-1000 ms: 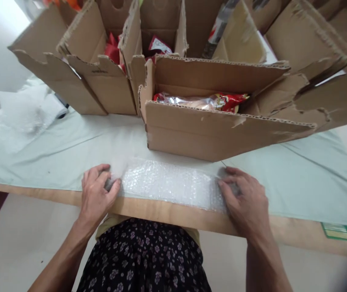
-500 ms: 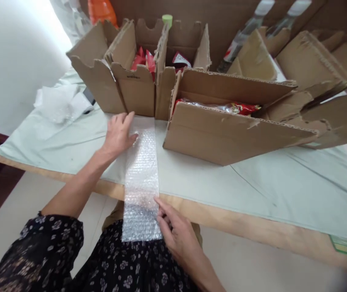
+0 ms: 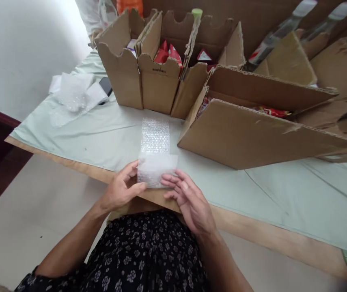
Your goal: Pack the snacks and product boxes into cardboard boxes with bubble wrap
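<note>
A strip of clear bubble wrap [image 3: 155, 136] lies on the cloth-covered table, its near end folded back over itself by the front edge. The folded part looks whitish and less clear than the far part. My left hand [image 3: 121, 188] grips the left side of the fold, with the thumb at the near corner and the fingers at the edge. At the right side, my right hand [image 3: 190, 198] is open, its fingers apart and their tips over the wrap.
Cardboard bins [image 3: 158, 85] with red packets stand behind the wrap. A long cardboard box [image 3: 267, 138] is close on the right. Crumpled bubble wrap [image 3: 72, 97] lies at the left beside a dark object [image 3: 105, 86]. Clear bottles [image 3: 278, 34] lean at the back.
The near end of the bubble wrap, which hung past the table edge, is now folded back on the table. My left hand came nearer to me; my right hand moved up to the fold.
</note>
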Tool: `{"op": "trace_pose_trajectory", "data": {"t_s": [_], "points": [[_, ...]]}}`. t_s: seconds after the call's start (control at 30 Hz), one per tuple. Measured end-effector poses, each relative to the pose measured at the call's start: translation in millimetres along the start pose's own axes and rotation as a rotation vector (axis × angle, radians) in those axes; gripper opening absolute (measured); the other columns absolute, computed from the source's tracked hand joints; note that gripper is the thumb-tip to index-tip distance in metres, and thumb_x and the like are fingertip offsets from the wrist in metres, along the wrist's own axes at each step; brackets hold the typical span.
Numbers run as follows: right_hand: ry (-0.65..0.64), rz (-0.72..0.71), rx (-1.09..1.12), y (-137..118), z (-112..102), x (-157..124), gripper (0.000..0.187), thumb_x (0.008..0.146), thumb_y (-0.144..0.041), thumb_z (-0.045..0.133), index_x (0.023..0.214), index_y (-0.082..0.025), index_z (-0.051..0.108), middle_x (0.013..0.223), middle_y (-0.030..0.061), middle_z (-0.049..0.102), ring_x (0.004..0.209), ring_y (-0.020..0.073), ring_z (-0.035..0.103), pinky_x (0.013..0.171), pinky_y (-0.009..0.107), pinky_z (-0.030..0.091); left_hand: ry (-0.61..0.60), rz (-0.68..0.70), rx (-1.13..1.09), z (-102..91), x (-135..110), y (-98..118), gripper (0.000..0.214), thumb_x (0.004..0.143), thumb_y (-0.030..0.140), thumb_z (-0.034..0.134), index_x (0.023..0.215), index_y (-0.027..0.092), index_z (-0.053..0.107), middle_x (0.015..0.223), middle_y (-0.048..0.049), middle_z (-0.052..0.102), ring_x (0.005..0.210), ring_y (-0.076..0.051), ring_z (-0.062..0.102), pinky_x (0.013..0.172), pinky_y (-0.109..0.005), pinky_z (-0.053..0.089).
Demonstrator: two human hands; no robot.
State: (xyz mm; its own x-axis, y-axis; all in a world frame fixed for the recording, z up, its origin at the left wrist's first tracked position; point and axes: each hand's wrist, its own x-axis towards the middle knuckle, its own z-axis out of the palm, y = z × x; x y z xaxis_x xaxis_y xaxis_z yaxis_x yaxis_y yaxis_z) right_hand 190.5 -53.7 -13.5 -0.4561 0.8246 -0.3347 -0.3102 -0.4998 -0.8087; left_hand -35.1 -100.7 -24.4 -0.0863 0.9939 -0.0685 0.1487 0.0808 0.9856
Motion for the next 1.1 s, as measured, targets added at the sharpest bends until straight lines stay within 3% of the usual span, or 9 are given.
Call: {"op": "trace_pose_trajectory", "data": {"t_s": [0.13,0.27,0.37,0.5,0.63,0.73,0.8,0.93,1.1], "points": [[0.061,-0.099,-0.162,9,-3,6,0.056,0.098,-0.041,0.066,0.151,-0.032,0.05,0.134,0.0099,0.07,0.112,0.0231,0.071,0.083,0.037,0.061,0.27,0.118,0.479,15.7,11,-4,0.04,0.093,0.03,0.062,0.129,0.013,0.067,0.078,-0.0009,0.066,0.075,-0.018,0.062,0.079,-0.033,0.052],[0.087,-0.438,-0.714,8,-12,-2,0.029,0.101,-0.025,0.059,0.128,-0.03,0.069,0.124,0.0066,0.074,0.113,0.0219,0.07,0.095,0.042,0.06,0.26,0.198,0.652,17.4,17,-8,0.047,0.091,0.024,0.062,0.136,0.012,0.061,0.076,0.0007,0.066,0.074,-0.018,0.063,0.078,-0.033,0.052],[-0.01,-0.682,-1.133,6,-17,2,0.037,0.097,-0.013,0.058,0.129,-0.027,0.068,0.133,0.0077,0.071,0.127,0.0253,0.062,0.106,0.049,0.054,0.261,0.214,0.71,17.3,19,-9,0.053,0.09,0.021,0.063,0.142,0.012,0.056,0.077,0.0009,0.067,0.076,-0.018,0.064,0.079,-0.034,0.053],[-0.138,-0.752,-1.482,10,-19,17,0.045,0.093,-0.005,0.055,0.133,-0.023,0.065,0.144,0.0109,0.066,0.137,0.0307,0.056,0.101,0.052,0.055,0.301,0.267,0.79,17.9,17,-9,0.056,0.093,0.022,0.064,0.146,0.012,0.051,0.08,-0.0007,0.067,0.076,-0.02,0.063,0.08,-0.038,0.055],[-0.093,-0.839,-1.538,12,-18,21,0.037,0.095,-0.002,0.052,0.12,-0.022,0.07,0.136,0.0101,0.071,0.13,0.0297,0.062,0.094,0.047,0.057,0.304,0.385,0.824,11.6,5,0,0.059,0.094,0.033,0.068,0.147,0.015,0.05,0.114,-0.0136,0.069,0.104,-0.028,0.064,0.093,-0.047,0.055],[-0.082,-0.859,-1.45,8,-14,18,0.029,0.099,-0.007,0.053,0.116,-0.022,0.072,0.119,0.0085,0.078,0.115,0.0272,0.069,0.089,0.044,0.058,0.127,0.493,0.78,6.3,-7,9,0.052,0.092,0.029,0.072,0.14,0.019,0.057,0.133,-0.016,0.066,0.126,-0.033,0.059,0.106,-0.052,0.049],[-0.094,-0.811,-1.363,5,-10,15,0.024,0.102,-0.012,0.053,0.115,-0.021,0.072,0.106,0.0067,0.08,0.099,0.0234,0.072,0.084,0.041,0.059,0.052,0.514,0.72,5.6,-14,11,0.039,0.094,0.021,0.068,0.132,0.021,0.062,0.121,-0.0115,0.072,0.118,-0.029,0.065,0.103,-0.049,0.051],[-0.066,-0.694,-1.237,0,-6,11,0.021,0.103,-0.016,0.055,0.117,-0.021,0.071,0.098,0.005,0.079,0.086,0.0193,0.071,0.077,0.035,0.06,0.087,0.392,0.597,9.5,-16,7,0.025,0.098,0.016,0.061,0.121,0.02,0.069,0.093,-0.0042,0.076,0.085,-0.019,0.069,0.08,-0.035,0.057],[0.115,-0.918,-1.321,0,-9,4,0.024,0.098,-0.018,0.065,0.123,-0.02,0.066,0.113,0.0106,0.075,0.107,0.0254,0.067,0.09,0.043,0.057,0.161,0.269,0.567,13.3,-4,1,0.029,0.098,0.02,0.061,0.126,0.017,0.067,0.103,-0.007,0.076,0.086,-0.017,0.07,0.079,-0.032,0.058]]}}
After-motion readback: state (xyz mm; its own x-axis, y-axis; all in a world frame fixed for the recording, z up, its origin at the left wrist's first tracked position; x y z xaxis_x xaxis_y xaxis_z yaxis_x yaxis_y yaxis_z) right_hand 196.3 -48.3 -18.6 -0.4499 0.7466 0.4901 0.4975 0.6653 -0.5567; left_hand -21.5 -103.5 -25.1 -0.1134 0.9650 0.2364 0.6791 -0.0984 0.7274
